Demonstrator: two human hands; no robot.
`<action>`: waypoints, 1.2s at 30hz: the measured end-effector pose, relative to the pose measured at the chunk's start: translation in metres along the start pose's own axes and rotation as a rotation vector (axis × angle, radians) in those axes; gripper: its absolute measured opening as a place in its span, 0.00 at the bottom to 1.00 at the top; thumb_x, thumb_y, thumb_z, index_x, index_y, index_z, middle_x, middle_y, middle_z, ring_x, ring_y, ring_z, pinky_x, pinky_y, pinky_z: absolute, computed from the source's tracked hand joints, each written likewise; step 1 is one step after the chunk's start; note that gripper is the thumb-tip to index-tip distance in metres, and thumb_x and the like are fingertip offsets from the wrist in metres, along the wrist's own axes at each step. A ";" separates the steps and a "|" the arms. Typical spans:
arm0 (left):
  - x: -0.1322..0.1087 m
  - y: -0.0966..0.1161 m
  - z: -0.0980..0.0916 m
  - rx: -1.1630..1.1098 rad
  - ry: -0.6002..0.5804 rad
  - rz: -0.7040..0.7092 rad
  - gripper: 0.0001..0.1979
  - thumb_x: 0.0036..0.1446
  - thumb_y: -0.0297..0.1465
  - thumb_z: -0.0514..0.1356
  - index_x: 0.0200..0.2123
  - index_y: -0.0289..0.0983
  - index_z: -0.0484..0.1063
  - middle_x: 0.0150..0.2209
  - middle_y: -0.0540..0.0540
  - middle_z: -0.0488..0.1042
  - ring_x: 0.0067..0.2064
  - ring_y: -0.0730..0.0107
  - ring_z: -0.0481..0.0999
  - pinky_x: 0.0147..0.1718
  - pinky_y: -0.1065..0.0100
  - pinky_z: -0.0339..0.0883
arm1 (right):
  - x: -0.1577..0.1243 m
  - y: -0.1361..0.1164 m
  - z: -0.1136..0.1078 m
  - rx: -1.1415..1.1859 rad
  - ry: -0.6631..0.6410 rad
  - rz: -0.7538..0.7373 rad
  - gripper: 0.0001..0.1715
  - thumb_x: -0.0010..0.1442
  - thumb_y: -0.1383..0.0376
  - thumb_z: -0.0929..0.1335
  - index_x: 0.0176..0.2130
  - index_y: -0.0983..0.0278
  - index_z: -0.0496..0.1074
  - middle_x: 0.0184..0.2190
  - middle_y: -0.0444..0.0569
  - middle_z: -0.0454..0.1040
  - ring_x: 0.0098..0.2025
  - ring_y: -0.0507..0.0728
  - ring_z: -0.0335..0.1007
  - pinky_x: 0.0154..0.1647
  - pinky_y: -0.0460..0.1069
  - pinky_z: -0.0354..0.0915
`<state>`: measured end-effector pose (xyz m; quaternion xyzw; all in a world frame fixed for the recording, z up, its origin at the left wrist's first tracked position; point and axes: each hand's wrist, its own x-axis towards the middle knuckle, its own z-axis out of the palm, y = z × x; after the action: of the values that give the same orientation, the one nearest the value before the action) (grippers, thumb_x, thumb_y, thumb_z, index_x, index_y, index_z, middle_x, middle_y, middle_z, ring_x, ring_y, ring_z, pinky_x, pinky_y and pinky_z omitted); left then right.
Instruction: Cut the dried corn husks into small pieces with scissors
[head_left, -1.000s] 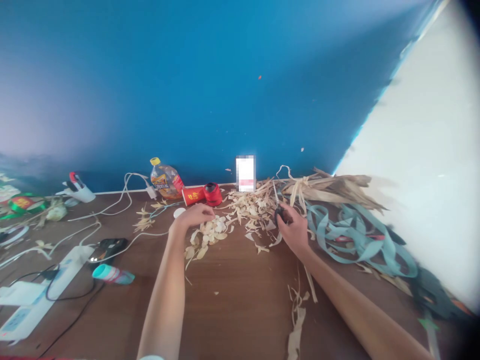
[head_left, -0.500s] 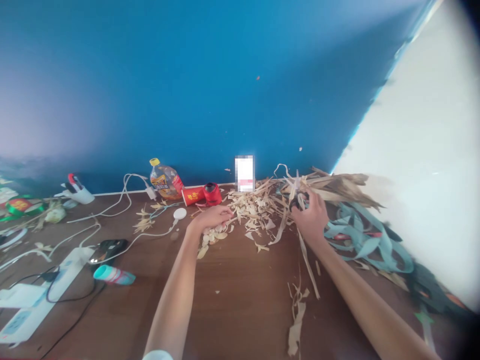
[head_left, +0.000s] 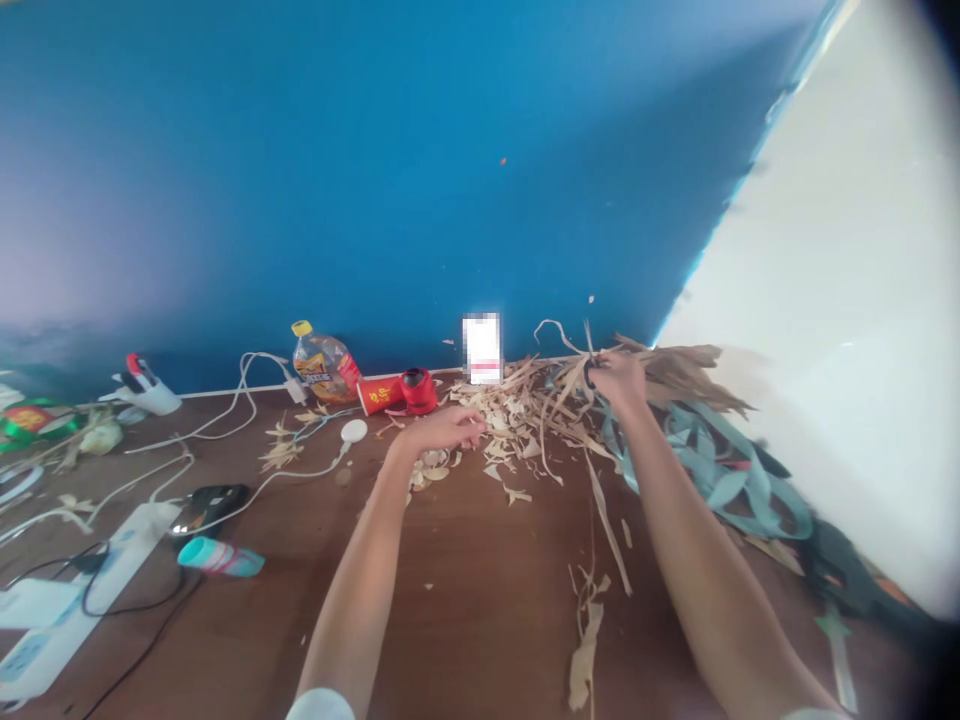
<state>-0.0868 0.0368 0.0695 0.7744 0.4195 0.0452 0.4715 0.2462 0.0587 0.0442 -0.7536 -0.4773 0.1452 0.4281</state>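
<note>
My left hand (head_left: 444, 430) is at the left edge of a heap of pale dried husk scraps (head_left: 517, 420), its fingers bent together. Whatever may be between those fingertips is too small to make out. Round pale flakes (head_left: 429, 472) lie beneath its wrist. At the right end of the heap, my right hand (head_left: 621, 382) is closed around scissors (head_left: 589, 345). A dark handle loop shows by the fingers and the thin blades point up. Long dry husk leaves (head_left: 690, 372) stretch out behind this hand.
Pale blue ribbon (head_left: 739, 480) lies coiled right of my right forearm. Along the wall stand a yellow-capped bottle (head_left: 324, 365) and a red paper cup (head_left: 379, 394) on its side. A power strip (head_left: 90, 600), cables and a turquoise roll (head_left: 221, 557) occupy the left.
My left hand has moved right, nearer the middle of the heap. My right hand has shifted slightly farther back with the scissors. The whole view has shifted a little.
</note>
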 end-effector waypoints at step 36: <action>-0.001 0.083 0.023 -0.200 0.621 0.477 0.15 0.62 0.39 0.52 0.41 0.36 0.71 0.33 0.45 0.73 0.34 0.71 0.71 0.34 0.69 0.66 | -0.064 -0.108 -0.059 0.698 -0.804 -0.192 0.25 0.45 0.65 0.75 0.45 0.61 0.71 0.24 0.42 0.74 0.24 0.51 0.70 0.21 0.44 0.64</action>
<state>-0.0266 0.0034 0.1214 0.7498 0.3440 0.4259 0.3716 0.1872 -0.0058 0.1516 -0.4046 -0.5934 0.5323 0.4482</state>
